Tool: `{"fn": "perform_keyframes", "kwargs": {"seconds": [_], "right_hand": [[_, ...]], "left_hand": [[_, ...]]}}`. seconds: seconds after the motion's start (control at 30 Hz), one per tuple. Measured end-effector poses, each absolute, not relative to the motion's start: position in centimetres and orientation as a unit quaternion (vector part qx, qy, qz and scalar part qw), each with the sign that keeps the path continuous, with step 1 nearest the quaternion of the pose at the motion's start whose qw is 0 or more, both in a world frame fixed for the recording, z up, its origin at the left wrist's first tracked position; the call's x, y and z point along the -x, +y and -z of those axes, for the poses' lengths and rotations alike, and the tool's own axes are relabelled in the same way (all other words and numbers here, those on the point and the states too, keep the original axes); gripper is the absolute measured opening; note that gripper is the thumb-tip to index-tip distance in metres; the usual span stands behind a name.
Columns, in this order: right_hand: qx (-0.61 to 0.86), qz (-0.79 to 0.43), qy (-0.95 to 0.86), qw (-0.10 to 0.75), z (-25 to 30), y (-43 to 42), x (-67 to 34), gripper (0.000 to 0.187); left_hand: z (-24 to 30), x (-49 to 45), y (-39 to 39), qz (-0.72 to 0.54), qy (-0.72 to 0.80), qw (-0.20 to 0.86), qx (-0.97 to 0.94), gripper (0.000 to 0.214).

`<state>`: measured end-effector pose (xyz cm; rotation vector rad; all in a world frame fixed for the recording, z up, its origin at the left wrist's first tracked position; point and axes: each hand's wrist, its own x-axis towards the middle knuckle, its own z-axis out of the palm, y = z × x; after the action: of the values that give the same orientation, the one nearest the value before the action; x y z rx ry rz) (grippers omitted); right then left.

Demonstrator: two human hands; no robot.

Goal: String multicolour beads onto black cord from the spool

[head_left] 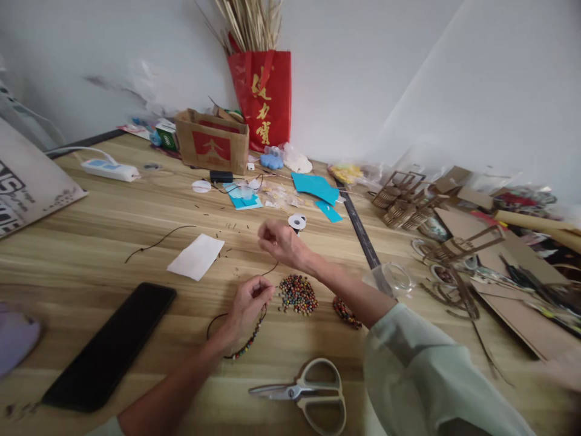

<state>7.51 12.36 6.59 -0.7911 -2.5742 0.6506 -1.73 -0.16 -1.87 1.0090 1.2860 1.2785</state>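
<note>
My left hand pinches a black cord between thumb and fingertips. Below it hangs the beaded bracelet, a loop of this cord strung with small multicoloured beads. A thin strand runs up from that hand to the underside of my right hand, which is raised above it with fingers curled closed, seemingly on the cord's end; its fingertips are partly hidden. Beside my left hand lies a pile of loose beads. A second beaded strand rests partly under my right forearm. Scissors lie nearer me, their blades pointing left.
At left lie a black phone, white paper and a loose cord. Behind my hands are a cord spool, blue sheets, a cardboard box and a red bag. Small woven baskets stand at right.
</note>
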Motion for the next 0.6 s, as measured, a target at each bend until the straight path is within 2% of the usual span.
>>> {"fn": "perform_keyframes", "kwargs": {"seconds": [0.07,0.13,0.2,0.27,0.37,0.47,0.6], "right_hand": [[0.247,-0.286,-0.885,0.273,-7.3,12.9,-6.6,0.035],[0.229,-0.319,-0.871,0.294,-7.8,12.9,-6.6,0.047],[0.235,-0.338,-0.864,0.291,-7.8,12.7,-7.7,0.038],[0.252,-0.349,-0.860,0.273,-7.5,12.2,-9.5,0.017],[0.325,-0.351,-0.853,0.211,-6.6,11.1,-13.2,0.024],[0.379,-0.347,-0.835,0.198,-5.3,9.2,-16.8,0.028],[0.402,-0.358,-0.812,0.224,-3.2,6.0,-20.6,0.016]], "left_hand": [[1.8,1.8,-0.1,-0.527,0.537,0.507,-0.421,0.025],[1.8,1.8,-0.1,-0.524,0.537,0.507,-0.425,0.026],[1.9,1.8,-0.1,-0.521,0.536,0.504,-0.432,0.025],[1.9,1.7,-0.1,-0.520,0.537,0.497,-0.441,0.023],[2.0,1.6,-0.3,-0.518,0.535,0.488,-0.456,0.020],[2.0,1.4,-0.6,-0.515,0.533,0.485,-0.464,0.019],[2.1,1.2,-0.9,-0.501,0.534,0.476,-0.487,0.020]]}}
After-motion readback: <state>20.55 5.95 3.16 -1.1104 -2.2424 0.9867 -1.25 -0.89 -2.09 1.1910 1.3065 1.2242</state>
